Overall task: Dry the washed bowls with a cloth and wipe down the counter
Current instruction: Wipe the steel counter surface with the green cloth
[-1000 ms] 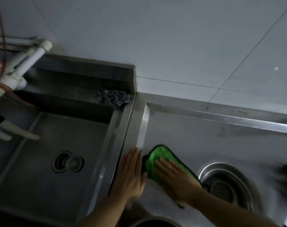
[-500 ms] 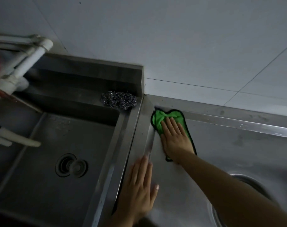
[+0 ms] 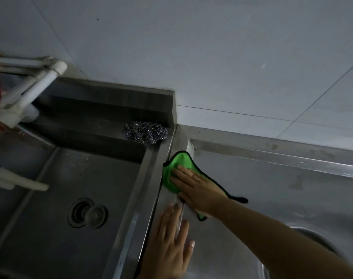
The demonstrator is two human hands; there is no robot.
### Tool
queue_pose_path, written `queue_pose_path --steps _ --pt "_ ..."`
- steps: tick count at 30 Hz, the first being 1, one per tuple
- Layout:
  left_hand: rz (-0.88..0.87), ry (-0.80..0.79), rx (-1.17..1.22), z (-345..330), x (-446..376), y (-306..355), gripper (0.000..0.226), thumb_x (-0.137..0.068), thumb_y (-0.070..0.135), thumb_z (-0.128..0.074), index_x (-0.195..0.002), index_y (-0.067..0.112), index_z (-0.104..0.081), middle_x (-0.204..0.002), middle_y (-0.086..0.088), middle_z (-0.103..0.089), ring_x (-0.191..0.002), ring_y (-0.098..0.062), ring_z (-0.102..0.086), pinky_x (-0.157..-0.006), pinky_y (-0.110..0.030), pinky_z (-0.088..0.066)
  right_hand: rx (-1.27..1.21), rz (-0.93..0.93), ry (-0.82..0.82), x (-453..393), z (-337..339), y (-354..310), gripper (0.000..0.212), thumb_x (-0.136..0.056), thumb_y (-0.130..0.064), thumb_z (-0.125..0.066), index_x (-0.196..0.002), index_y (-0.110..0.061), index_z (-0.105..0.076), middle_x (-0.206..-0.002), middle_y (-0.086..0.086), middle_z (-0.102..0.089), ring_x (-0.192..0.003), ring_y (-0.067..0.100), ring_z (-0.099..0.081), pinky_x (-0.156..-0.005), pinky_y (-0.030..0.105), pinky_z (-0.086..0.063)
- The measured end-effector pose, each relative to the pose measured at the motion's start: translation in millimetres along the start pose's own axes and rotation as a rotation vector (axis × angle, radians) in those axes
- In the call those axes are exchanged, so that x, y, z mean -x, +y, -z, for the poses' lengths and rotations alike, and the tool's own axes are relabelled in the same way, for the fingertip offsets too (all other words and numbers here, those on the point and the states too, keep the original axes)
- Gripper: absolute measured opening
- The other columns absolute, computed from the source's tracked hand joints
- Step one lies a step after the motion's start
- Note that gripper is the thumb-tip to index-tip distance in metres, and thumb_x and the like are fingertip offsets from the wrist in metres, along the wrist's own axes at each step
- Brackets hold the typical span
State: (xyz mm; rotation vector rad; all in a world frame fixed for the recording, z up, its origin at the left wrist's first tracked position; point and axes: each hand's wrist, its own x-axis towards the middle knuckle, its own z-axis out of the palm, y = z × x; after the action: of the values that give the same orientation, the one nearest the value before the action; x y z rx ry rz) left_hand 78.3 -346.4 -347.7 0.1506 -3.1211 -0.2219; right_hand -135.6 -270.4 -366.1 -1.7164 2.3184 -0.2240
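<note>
Head view, reading from the left: white pipes hang over a steel sink whose basin holds only its drain. A steel-wool scourer sits on the sink's back ledge, in the corner, probably parked there to drain and stay within reach. Next comes the raised rim between sink and counter. The left hand lies flat and open on the counter just beside that rim, gripping nothing; it looks like a brace for the reach across. Just beyond its fingertips, the right hand presses the green cloth down with spread fingers, palm flat rather than clenched, so it pins the cloth instead of pinching it. The cloth drapes over the rim near the back corner, likely because water gathers along that seam. At the lower right edge a curved metal rim shows, possibly a bowl; too little is visible to tell. Counter wiping seems under way.
</note>
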Motion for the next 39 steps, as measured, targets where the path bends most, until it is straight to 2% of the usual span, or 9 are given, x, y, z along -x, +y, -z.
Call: queue_pose_path --steps 6,11,15,19,23,25,29,31,39 --pt "-0.033 0.094 -0.020 -2.5 -7.4 -2.5 0.034 -0.082 0.046 -0.062 -0.097 0.019 -0.075 -0.151 -0.017 -0.046 -0.136 -0.038 -0.048 -0.103 -0.050 -0.043 0.065 -0.217 0.085 -44.0 29.5 57.1 0.058 -0.106 -0.042 -0.012 -0.160 -0.023 0.000 -0.166 -0.005 0.006 -0.152 0.012 0.010 -0.125 0.036 0.001" --pt "-0.033 0.096 -0.003 -1.6 -3.7 -0.5 0.035 -0.086 0.042 -0.061 -0.106 0.017 -0.074 -0.155 -0.018 -0.040 -0.142 -0.039 -0.040 -0.104 -0.054 -0.045 0.170 -0.351 0.132 -41.8 25.9 60.9 0.058 -0.108 -0.036 -0.020 -0.160 -0.015 -0.006 -0.167 0.002 -0.001 -0.154 0.018 0.004 -0.124 0.037 0.006" --pt "-0.049 0.082 -0.003 3.4 -4.8 0.1 0.036 -0.090 0.040 -0.057 -0.109 0.014 -0.074 -0.157 -0.020 -0.036 -0.145 -0.040 -0.034 -0.107 -0.055 -0.042 0.201 -0.441 0.131 24.5 28.7 94.4 0.056 -0.106 -0.035 -0.023 -0.159 -0.015 -0.021 -0.166 0.002 -0.006 -0.154 0.019 -0.003 -0.123 0.038 0.002" --pt "-0.043 0.058 -0.008 5.8 -4.1 1.1 0.042 -0.095 0.041 -0.049 -0.116 0.013 -0.072 -0.158 -0.021 -0.032 -0.147 -0.041 -0.029 -0.109 -0.058 -0.039 0.184 -0.664 0.152 128.2 31.3 126.7 0.062 -0.104 -0.042 -0.012 -0.159 -0.015 -0.015 -0.166 0.001 0.000 -0.153 0.016 0.007 -0.124 0.038 0.005" --pt "-0.023 0.043 -0.014 4.7 -2.7 1.3 0.042 -0.094 0.041 -0.052 -0.117 0.013 -0.072 -0.159 -0.021 -0.032 -0.147 -0.041 -0.028 -0.111 -0.057 -0.036 0.041 -0.823 0.211 141.5 20.5 99.0 0.064 -0.103 -0.040 -0.016 -0.156 -0.006 -0.023 -0.165 0.011 -0.009 -0.154 0.025 -0.001 -0.124 0.038 0.003" --pt "-0.016 0.033 -0.014 5.6 -2.4 1.3 0.043 -0.094 0.042 -0.052 -0.118 0.013 -0.072 -0.159 -0.021 -0.033 -0.147 -0.041 -0.030 -0.112 -0.056 -0.035 0.009 -0.798 0.223 119.4 11.2 66.7 0.064 -0.102 -0.038 -0.017 -0.154 -0.002 -0.029 -0.163 0.016 -0.016 -0.153 0.029 -0.010 -0.124 0.038 -0.002" --pt "-0.032 0.056 -0.001 4.3 -3.7 0.5 0.044 -0.094 0.043 -0.050 -0.112 0.010 -0.073 -0.156 -0.023 -0.036 -0.144 -0.043 -0.034 -0.112 -0.055 -0.034 -0.124 -0.664 0.138 45.0 5.5 -2.3 0.060 -0.105 -0.029 -0.015 -0.157 -0.009 0.008 -0.159 0.006 0.022 -0.151 0.024 0.019 -0.118 0.036 0.018" --pt "-0.038 0.061 0.012 2.5 -2.8 -0.4 0.043 -0.094 0.043 -0.049 -0.108 0.011 -0.074 -0.155 -0.022 -0.038 -0.143 -0.042 -0.036 -0.113 -0.053 -0.033 -0.126 -0.602 0.082 6.9 6.0 -23.3 0.063 -0.104 -0.022 -0.017 -0.155 -0.008 0.016 -0.157 0.007 0.029 -0.149 0.024 0.024 -0.119 0.038 0.019" --pt "-0.050 0.134 0.016 -6.0 -5.0 -3.5 0.046 -0.096 0.046 -0.042 -0.097 0.014 -0.075 -0.153 -0.020 -0.043 -0.140 -0.041 -0.041 -0.105 -0.055 -0.041 0.001 -0.569 0.160 -55.9 31.9 28.4 0.061 -0.103 -0.018 -0.021 -0.157 -0.003 0.002 -0.166 0.016 0.008 -0.153 0.030 0.009 -0.122 0.041 0.014"
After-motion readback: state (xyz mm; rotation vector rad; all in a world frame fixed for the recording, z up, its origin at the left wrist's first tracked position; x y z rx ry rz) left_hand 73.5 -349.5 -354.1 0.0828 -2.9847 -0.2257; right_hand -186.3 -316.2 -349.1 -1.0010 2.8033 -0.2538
